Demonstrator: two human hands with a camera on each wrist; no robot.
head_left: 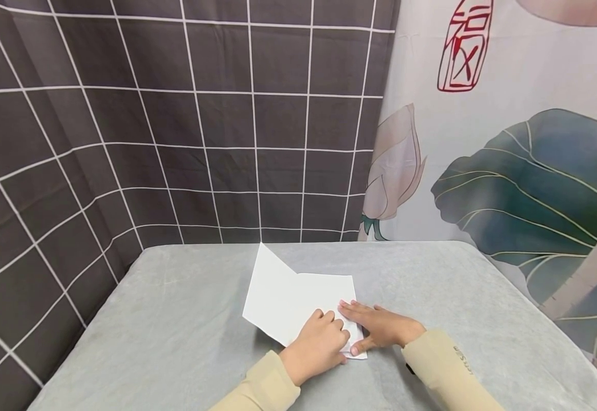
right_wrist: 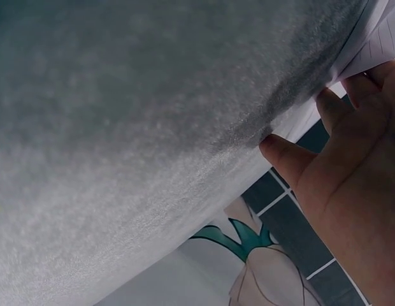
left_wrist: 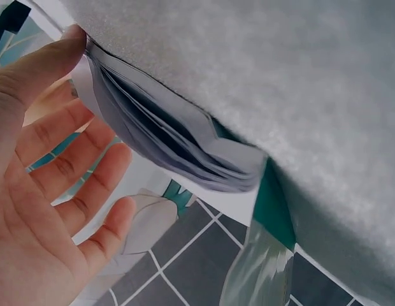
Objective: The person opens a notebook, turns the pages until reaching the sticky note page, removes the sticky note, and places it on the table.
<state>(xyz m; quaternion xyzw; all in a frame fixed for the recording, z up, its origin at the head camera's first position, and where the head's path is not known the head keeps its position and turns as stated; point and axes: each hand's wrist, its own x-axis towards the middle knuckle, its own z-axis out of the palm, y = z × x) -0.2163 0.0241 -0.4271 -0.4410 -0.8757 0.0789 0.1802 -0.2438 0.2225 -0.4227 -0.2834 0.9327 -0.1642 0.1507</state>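
A notebook (head_left: 298,302) lies spread on the table, its white left side tilted up off the surface. Over the lower right of the page is my left hand (head_left: 319,342), fingers bent, the thumb near the bottom edge. In the left wrist view, that thumb touches the corner of the fanned pages (left_wrist: 165,127), while the other fingers stay loosely bent and apart from it. A green cover (left_wrist: 274,204) shows beneath. My right hand (head_left: 383,328) rests spread on the page's right edge. Ruled lines show on a page (right_wrist: 379,48) in the right wrist view.
The table (head_left: 175,297) wears a grey cloth. Behind it hangs a dark curtain (head_left: 226,120) with a white grid. A white hanging (head_left: 411,63) with printed lotus leaves and a bud covers the right side.
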